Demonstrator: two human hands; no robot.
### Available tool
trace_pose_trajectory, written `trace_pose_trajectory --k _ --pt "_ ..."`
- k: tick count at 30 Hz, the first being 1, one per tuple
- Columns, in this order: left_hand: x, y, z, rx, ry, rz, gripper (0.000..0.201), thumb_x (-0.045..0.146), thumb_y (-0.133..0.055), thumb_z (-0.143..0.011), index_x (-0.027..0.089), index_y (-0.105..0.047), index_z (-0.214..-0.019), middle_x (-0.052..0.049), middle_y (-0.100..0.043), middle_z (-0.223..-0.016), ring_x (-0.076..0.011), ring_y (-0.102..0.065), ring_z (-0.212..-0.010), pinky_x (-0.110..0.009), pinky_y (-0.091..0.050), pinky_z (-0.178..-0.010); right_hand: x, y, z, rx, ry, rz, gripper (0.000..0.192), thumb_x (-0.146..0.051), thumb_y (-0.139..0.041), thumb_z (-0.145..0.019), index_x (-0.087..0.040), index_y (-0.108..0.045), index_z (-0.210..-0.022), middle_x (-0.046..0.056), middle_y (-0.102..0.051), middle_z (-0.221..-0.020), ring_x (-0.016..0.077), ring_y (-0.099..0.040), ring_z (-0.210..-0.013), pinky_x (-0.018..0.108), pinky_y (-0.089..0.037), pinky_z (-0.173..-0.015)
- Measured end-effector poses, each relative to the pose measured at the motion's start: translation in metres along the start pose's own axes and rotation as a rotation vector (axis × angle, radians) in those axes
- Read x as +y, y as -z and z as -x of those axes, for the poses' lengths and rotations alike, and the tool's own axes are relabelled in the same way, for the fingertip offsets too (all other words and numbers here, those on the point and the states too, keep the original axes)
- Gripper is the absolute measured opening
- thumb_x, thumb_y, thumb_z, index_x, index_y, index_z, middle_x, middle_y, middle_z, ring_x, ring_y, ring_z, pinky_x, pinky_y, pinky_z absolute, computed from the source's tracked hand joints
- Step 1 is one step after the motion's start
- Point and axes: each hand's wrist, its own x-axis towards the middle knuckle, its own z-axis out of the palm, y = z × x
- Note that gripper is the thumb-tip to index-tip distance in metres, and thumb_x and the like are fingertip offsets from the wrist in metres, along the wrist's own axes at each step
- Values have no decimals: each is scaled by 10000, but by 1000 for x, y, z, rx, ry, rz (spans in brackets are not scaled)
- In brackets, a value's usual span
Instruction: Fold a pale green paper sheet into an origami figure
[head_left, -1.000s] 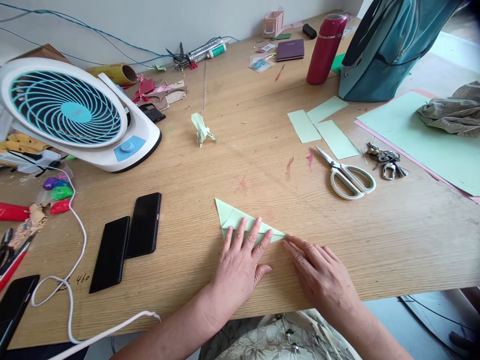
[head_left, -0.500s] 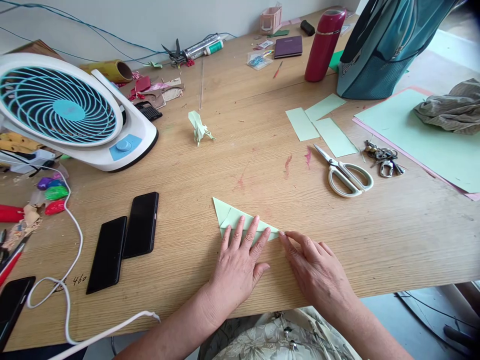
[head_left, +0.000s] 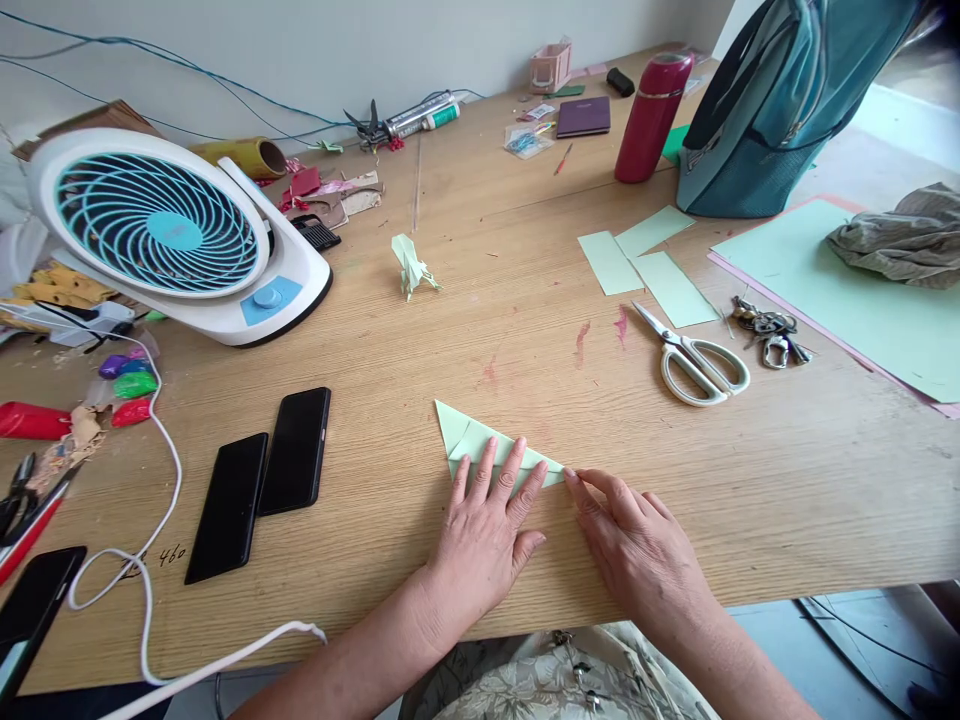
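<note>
A pale green sheet of paper point(head_left: 469, 440), folded to a long triangle with a flap creased over, lies on the table before me. My left hand point(head_left: 487, 530) rests flat across it with the fingers spread, covering its lower part. At the paper's right-hand point, my right hand point(head_left: 637, 540) pinches the narrow tip between thumb and forefinger. Farther back stands a small folded paper figure point(head_left: 411, 268) of the same green. White-handled scissors point(head_left: 694, 365) lie to the right, near several cut green paper pieces point(head_left: 675, 290).
Two black phones point(head_left: 294, 447) lie left of my hands, with a white cable point(head_left: 178, 450) beyond them. A fan point(head_left: 255, 270) stands at the back left. Keys point(head_left: 772, 330), large green sheets point(head_left: 862, 290), a red flask point(head_left: 652, 120) and a teal backpack point(head_left: 750, 140) occupy the right side.
The whole view has shifted slightly, so things appear a little lower and farther right. Both hands keep the same hold on the folded paper.
</note>
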Motion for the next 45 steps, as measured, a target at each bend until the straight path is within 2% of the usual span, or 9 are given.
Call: trace_pose_trajectory --k 8,11,16,22,28,37,45 --pt "-2 -8 1 79 -7 -17 692 557 -475 -933 300 -260 -1539 -77 -202 -1628 -364 -217 -1466 -597 -271 -1127 -1 1 -4 -10 17 66 316 -109 -468 -952 -195 -617 -1217 99 -618 -1251 201 -605 -971 338 -456 -724" --pt "-2 -11 2 104 -9 -21 655 498 -478 -950 300 -264 -1537 -69 -196 -1630 -359 -217 -1467 -602 -269 -1130 -4 4 -7 -3 16 96 300 -125 -466 -968 -181 -609 -1226 103 -619 -1236 201 -603 -1015 332 -460 -723" --pt "-3 -15 2 144 -16 -26 622 438 -466 -967 305 -255 -1537 -62 -190 -1632 -352 -223 -1465 -607 -275 -1126 -9 11 -10 26 -37 103 318 -150 -475 -972 -114 -581 -1269 128 -633 -1160 189 -632 -927 320 -474 -714" --pt "-3 -18 4 170 -23 -21 604 418 -429 -982 300 -239 -1543 -55 -168 -1638 -360 -198 -1468 -618 -277 -1121 -13 15 -11 29 -44 105 281 -151 -489 -971 -140 -604 -1227 115 -624 -1146 175 -644 -903 301 -475 -709" --pt "-3 -16 4 143 -35 -15 581 392 -382 -997 325 -208 -1547 26 -147 -1642 -385 -175 -1465 -662 -269 -1109 -13 13 -10 25 -68 102 289 -162 -466 -984 -133 -599 -1239 117 -620 -1159 162 -640 -862 300 -455 -728" --pt "-6 -18 4 108 -55 6 597 424 -355 -1002 309 -169 -1557 14 -120 -1646 -342 -129 -1492 -653 -211 -1147 -10 9 -9 33 -19 84 253 -144 -442 -981 -167 -659 -1110 93 -624 -1156 165 -626 -900 313 -409 -706" --pt "-4 -9 2 35 -59 22 623 363 -426 -982 293 -191 -1555 -14 -116 -1647 -370 -129 -1488 -671 -217 -1134 -11 8 -10 -29 -50 116 354 -148 -457 -971 -151 -544 -1313 100 -625 -1183 169 -616 -897 325 -386 -704"
